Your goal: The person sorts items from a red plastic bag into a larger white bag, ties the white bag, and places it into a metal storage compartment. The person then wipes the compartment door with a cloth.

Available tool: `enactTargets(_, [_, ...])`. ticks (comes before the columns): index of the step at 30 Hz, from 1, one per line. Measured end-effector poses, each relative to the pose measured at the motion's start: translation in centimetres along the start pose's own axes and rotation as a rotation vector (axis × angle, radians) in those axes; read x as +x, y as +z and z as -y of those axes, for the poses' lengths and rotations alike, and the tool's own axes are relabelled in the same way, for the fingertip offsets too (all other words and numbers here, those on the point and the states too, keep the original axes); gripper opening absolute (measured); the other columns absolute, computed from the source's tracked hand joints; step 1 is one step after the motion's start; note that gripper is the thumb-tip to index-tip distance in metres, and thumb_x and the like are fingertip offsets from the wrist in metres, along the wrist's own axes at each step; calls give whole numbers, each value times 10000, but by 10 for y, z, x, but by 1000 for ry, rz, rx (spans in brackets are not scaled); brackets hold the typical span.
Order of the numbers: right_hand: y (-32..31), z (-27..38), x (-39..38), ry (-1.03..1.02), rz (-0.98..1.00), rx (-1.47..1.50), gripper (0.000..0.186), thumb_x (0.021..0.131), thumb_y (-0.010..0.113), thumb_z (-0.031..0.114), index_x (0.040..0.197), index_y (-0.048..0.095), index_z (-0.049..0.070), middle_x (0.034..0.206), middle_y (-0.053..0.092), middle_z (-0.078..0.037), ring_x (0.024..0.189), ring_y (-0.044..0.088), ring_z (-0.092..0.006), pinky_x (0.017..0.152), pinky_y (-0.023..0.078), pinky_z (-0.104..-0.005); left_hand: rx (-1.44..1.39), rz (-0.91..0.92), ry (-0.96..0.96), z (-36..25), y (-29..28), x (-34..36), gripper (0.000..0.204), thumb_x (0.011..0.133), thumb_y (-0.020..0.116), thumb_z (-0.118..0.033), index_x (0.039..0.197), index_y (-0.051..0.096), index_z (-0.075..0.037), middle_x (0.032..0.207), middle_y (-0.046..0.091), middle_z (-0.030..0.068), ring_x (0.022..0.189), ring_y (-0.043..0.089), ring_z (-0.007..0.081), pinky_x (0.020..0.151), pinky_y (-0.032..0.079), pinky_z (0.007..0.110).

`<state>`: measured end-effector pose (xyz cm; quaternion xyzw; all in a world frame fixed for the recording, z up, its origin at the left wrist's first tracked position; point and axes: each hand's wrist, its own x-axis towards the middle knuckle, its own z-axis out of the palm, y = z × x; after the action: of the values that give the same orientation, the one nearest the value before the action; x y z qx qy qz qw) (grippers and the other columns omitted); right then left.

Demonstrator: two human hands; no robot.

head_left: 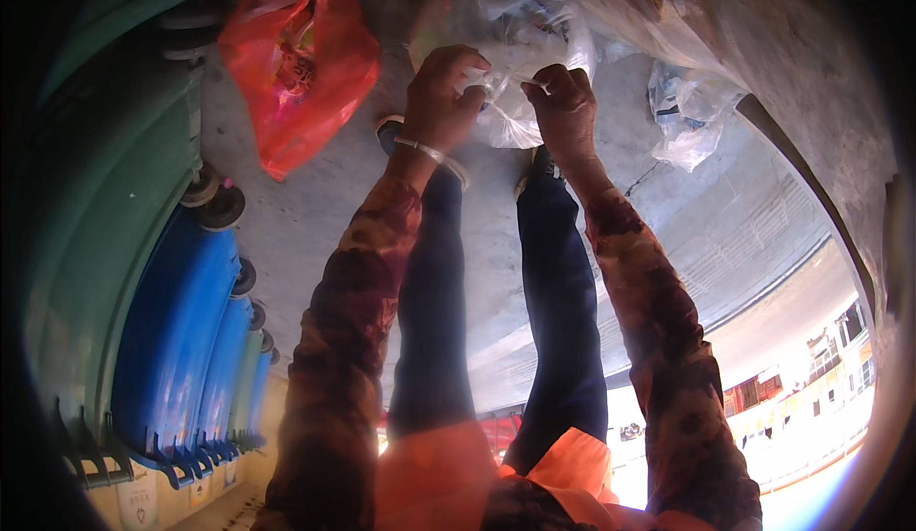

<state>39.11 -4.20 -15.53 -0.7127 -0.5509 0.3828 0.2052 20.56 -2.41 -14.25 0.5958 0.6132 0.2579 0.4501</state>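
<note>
A clear plastic bag [539,30] stuffed with pale, crumpled-looking contents sits on the floor in front of my feet. My left hand [439,102], with a pale band at its wrist, pinches gathered film at the bag's near side. On the other side, my right hand [566,116] has its thumb and fingers pressed together at the bag's film. Stretched plastic runs between the two hands. What exactly lies between the fingertips is partly hidden.
To the left lies a red plastic bag [339,73] with packaging in it. A row of wheeled bins, green [105,207] and blue [176,292], lines the left side. At right are a smaller clear bag [689,111] and a large translucent plastic sheet or sack [792,44].
</note>
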Motion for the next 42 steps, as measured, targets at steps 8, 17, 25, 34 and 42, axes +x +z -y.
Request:
enactTargets(8, [-24, 5, -11, -262, -27, 33, 109, 818, 737, 120, 858, 663, 50, 863, 584, -113, 809, 585, -284, 701, 494, -372, 585, 437, 313, 1, -3, 28, 263, 760, 660, -10, 1007, 653, -101, 1478, 443, 49, 978, 615, 264, 824, 550, 357])
enactTargets(17, [-20, -45, 3, 99, -18, 87, 298, 798, 739, 300, 785, 657, 14, 772, 636, -162, 715, 598, -304, 677, 479, -397, 87, 80, 144, 36, -1, 14, 137, 809, 637, 5, 930, 666, -53, 1173, 652, 117, 1055, 622, 321, 874, 530, 382])
enactTargets(25, [-19, -14, 13, 712, -122, 665, 231, 816, 688, 126, 650, 534, 79, 601, 455, 11, 477, 378, -76, 435, 293, -252, 201, -53, 207, 30, -1, -1, 286, 779, 551, 121, 965, 650, -74, 1005, 656, 104, 976, 649, 315, 832, 544, 376])
enactTargets(34, [-18, -27, 9, 148, -106, 99, 192, 846, 675, 107, 1030, 682, 55, 938, 649, -68, 661, 629, -136, 583, 492, -259, 320, -108, 227, 13, -33, -3, 395, 756, 560, 118, 1093, 604, -84, 915, 638, 92, 895, 634, 288, 785, 516, 402])
enactTargets(42, [-36, 17, -10, 39, -60, 111, 188, 823, 702, 55, 1009, 676, 55, 982, 669, -63, 698, 648, -142, 655, 512, -280, 362, -43, 203, 15, -47, -22, 280, 717, 654, -1, 978, 646, -101, 837, 652, 53, 825, 606, 273, 754, 478, 411])
